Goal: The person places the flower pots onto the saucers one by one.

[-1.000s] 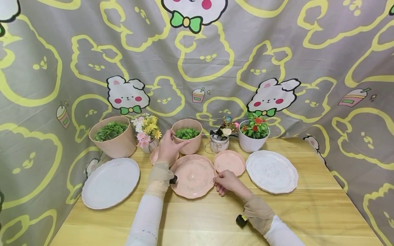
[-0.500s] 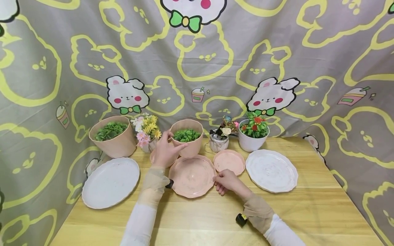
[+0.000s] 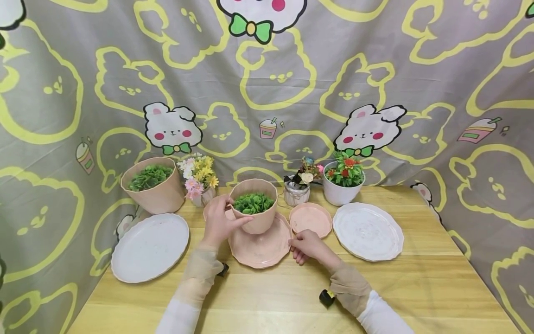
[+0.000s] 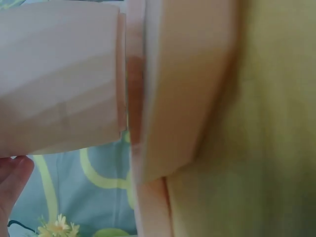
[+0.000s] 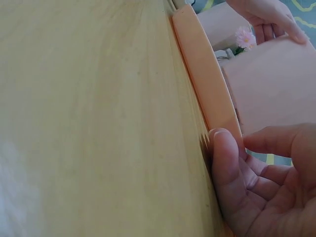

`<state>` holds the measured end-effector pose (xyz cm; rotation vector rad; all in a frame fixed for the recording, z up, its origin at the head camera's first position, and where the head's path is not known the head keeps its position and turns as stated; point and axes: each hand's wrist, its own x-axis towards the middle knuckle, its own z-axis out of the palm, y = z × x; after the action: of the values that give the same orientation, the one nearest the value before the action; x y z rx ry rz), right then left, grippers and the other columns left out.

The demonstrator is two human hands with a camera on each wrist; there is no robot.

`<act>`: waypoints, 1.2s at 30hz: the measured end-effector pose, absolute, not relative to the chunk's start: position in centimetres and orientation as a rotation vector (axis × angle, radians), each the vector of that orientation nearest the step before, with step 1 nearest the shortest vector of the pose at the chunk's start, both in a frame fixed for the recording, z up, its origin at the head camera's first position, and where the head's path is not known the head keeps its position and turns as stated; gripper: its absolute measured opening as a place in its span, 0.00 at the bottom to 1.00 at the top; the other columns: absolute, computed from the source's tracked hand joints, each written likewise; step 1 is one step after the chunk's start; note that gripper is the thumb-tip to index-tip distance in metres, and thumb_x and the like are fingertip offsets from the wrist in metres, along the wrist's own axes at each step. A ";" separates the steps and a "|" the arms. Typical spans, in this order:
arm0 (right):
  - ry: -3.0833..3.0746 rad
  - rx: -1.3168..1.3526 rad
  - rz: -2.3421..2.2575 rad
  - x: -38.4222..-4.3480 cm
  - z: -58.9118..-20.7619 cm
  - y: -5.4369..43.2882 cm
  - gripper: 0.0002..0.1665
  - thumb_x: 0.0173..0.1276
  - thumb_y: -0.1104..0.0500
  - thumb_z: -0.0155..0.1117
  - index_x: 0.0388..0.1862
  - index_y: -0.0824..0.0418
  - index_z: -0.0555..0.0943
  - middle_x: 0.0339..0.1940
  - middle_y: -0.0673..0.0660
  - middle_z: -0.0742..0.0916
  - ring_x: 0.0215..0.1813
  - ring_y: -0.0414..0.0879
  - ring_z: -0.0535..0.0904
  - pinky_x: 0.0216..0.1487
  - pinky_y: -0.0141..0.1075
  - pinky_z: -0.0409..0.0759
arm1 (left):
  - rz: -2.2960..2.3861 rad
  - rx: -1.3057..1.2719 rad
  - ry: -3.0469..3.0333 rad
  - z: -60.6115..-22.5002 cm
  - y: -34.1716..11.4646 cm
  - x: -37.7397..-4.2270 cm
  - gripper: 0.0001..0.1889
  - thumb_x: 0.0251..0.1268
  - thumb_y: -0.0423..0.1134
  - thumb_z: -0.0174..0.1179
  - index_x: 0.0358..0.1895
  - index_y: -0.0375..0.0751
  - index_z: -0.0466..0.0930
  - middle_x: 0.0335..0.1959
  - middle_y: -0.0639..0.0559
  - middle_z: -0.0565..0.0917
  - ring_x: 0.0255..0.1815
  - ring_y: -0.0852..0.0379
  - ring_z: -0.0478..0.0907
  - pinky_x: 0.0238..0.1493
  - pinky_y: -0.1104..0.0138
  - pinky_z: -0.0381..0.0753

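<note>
- Head view: the middle pink pot (image 3: 259, 223), with green foliage (image 3: 253, 203) inside, is over the far part of the round pink saucer (image 3: 260, 254); the left hand (image 3: 216, 224) grips its left side, thumb across the front below the rim, other fingers partly hidden; it looks stiff, thin-walled and probably light, though a one-sided hold may let it tip
- Left wrist view: the pot's base seems just apart from the saucer, but I cannot tell for sure; its smooth wall could slip, so best gripped just under the rim, not by the foliage
- Right wrist view: the right hand (image 5: 269, 190) pinches the saucer's rim between thumb and forefinger; rigid and likely light, it may slide on the table (image 5: 98, 123), and that raised edge offers the surest hold
</note>
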<state>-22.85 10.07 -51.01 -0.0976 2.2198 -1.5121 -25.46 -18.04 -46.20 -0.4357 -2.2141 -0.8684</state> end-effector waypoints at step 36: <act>2.223 -0.103 -1.500 -22.9 -50.9 10.1 0.17 0.71 0.60 0.55 0.25 0.70 0.79 0.12 0.53 0.80 0.12 0.39 0.77 0.18 0.36 0.83 | -0.910 -0.609 -2.379 -47.0 -18.8 -22.5 0.34 0.34 0.53 0.80 0.44 0.41 0.73 0.37 0.51 0.78 0.45 0.49 0.81 0.45 0.55 0.86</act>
<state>-22.90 10.13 -50.91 -0.1033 2.2228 -1.5004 -22.47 -18.81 -46.97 -0.6092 -2.3790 -0.9103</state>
